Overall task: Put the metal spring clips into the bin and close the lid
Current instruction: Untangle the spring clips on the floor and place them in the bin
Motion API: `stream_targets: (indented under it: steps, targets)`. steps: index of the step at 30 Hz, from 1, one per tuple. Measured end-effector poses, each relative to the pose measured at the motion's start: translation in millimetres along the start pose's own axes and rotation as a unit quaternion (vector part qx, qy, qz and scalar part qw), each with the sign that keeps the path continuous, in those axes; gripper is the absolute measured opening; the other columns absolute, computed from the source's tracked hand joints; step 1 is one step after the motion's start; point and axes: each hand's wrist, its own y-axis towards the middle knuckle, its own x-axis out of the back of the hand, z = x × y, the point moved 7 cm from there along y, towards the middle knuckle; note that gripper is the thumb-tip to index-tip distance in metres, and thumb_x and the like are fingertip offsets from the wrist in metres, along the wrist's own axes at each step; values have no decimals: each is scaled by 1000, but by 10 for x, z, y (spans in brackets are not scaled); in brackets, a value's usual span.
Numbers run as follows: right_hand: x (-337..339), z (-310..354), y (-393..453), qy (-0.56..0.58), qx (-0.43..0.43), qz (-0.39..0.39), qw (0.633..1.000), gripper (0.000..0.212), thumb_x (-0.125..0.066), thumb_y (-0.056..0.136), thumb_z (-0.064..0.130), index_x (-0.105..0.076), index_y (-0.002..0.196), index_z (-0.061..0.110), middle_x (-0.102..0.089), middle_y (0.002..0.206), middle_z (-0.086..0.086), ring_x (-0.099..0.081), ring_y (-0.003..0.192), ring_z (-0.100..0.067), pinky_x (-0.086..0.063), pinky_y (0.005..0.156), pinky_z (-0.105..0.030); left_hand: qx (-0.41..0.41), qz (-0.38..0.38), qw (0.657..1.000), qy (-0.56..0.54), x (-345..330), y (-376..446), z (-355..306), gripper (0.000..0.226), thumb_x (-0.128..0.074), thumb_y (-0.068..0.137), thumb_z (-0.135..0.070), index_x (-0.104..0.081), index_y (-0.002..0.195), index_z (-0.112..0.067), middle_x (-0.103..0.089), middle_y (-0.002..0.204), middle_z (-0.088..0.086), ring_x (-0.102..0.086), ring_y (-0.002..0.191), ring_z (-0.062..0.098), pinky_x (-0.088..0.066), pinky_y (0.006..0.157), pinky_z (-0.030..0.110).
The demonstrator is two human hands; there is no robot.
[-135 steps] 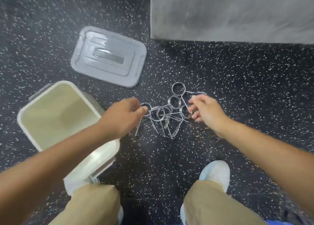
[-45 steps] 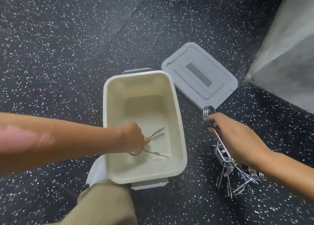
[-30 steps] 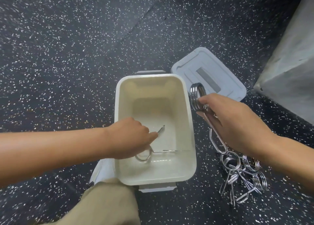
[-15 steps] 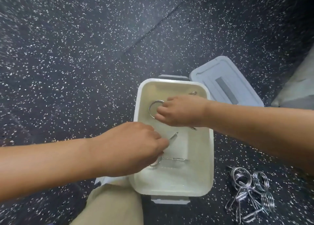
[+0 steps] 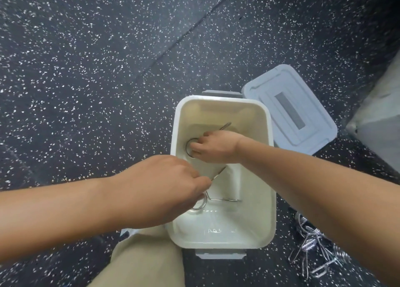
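Observation:
A cream plastic bin (image 5: 271, 211) stands open on the speckled floor. My right hand (image 5: 216, 148) reaches deep into it, fingers closed on a metal spring clip (image 5: 189, 144) near the far end. My left hand (image 5: 164, 191) hovers over the bin's near left rim, pinching another spring clip (image 5: 218, 199) whose coil and arms show below the fingers. The grey lid (image 5: 290, 109) lies flat on the floor to the right of the bin. A pile of several spring clips (image 5: 311, 256) rests on the floor at the lower right.
A grey concrete block (image 5: 381, 122) rises at the right edge. My knee in tan trousers (image 5: 140, 263) is just in front of the bin, with a white shoe edge beside it. Dark speckled rubber floor (image 5: 86, 70) surrounds everything.
My right hand carried a clip from the floor pile over the rim and down into the bin. My left hand stayed over the bin with its clip. The camera shifted left.

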Motion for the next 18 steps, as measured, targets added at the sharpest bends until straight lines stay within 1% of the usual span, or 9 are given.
stream_targets:
  steps: [3, 6, 9, 10, 11, 12, 14, 16, 18]
  targets:
    - [30, 92, -64, -58, -8, 45, 997, 24, -41, 73, -4, -64, 73, 1, -60, 71, -15, -51, 41, -26, -32, 42, -29, 3, 2, 1000, 8, 1, 21, -3, 23, -51, 96, -27, -45, 76, -17, -50, 63, -1, -47, 55, 30, -48, 48, 41]
    - [57, 138, -140, -33, -9, 62, 997, 33, -34, 62, -10, -62, 76, -3, -59, 76, -20, -54, 47, -30, -47, 43, -35, 3, 2, 1000, 9, 23, 64, -3, 23, -47, 97, -29, -46, 78, -17, -51, 64, -1, -49, 55, 30, -47, 47, 43]
    - [169, 137, -175, -30, -36, 75, 996, 41, -40, 58, -18, -63, 89, -4, -62, 88, -23, -59, 56, -35, -51, 51, -42, 1, 5, 1000, 3, 54, 131, -18, 22, -41, 99, -31, -46, 81, -19, -53, 66, 0, -50, 57, 33, -47, 47, 44]
    - [193, 127, -178, -39, -43, 72, 996, 44, -43, 62, -18, -63, 98, -4, -63, 97, -22, -62, 64, -36, -52, 57, -44, 1, 2, 1000, 3, 71, 159, -24, 23, -41, 99, -32, -46, 81, -19, -53, 66, 0, -50, 57, 33, -46, 46, 43]
    - [257, 117, -193, -54, -60, 69, 994, 39, -51, 71, -14, -63, 105, -1, -62, 102, -20, -63, 71, -36, -52, 62, -44, 0, -1, 1000, 4, 91, 190, -29, 23, -40, 100, -33, -46, 81, -20, -52, 65, 0, -50, 57, 33, -46, 46, 43]
    - [347, 107, -209, -51, -75, 48, 995, 30, -58, 77, -8, -64, 105, 1, -63, 100, -17, -63, 73, -36, -51, 62, -42, 1, -3, 1000, 5, 113, 218, -30, 24, -41, 100, -33, -46, 81, -20, -52, 65, 0, -50, 56, 33, -46, 45, 43]
    - [597, 68, -312, -9, -98, -15, 995, 17, -68, 75, -6, -65, 91, 1, -61, 85, -17, -61, 68, -34, -39, 54, -36, 3, -3, 1000, 15, 139, 285, -42, 25, -41, 100, -34, -48, 81, -19, -53, 65, 0, -52, 56, 33, -46, 45, 43]
    - [868, 55, -458, -2, -109, -64, 992, 20, -69, 68, -11, -62, 83, 1, -59, 77, -17, -57, 64, -33, -27, 54, -34, 5, -1, 1000, 25, 162, 357, -57, 28, -36, 100, -37, -48, 82, -19, -54, 66, 0, -53, 57, 33, -47, 46, 43]
    - [1085, 36, -669, -4, -135, -80, 988, 26, -64, 64, -16, -59, 83, 2, -57, 76, -17, -54, 65, -33, -30, 52, -36, 3, 4, 1000, 23, 182, 441, -91, 32, -30, 100, -40, -48, 83, -19, -56, 69, -1, -53, 59, 33, -48, 47, 43]
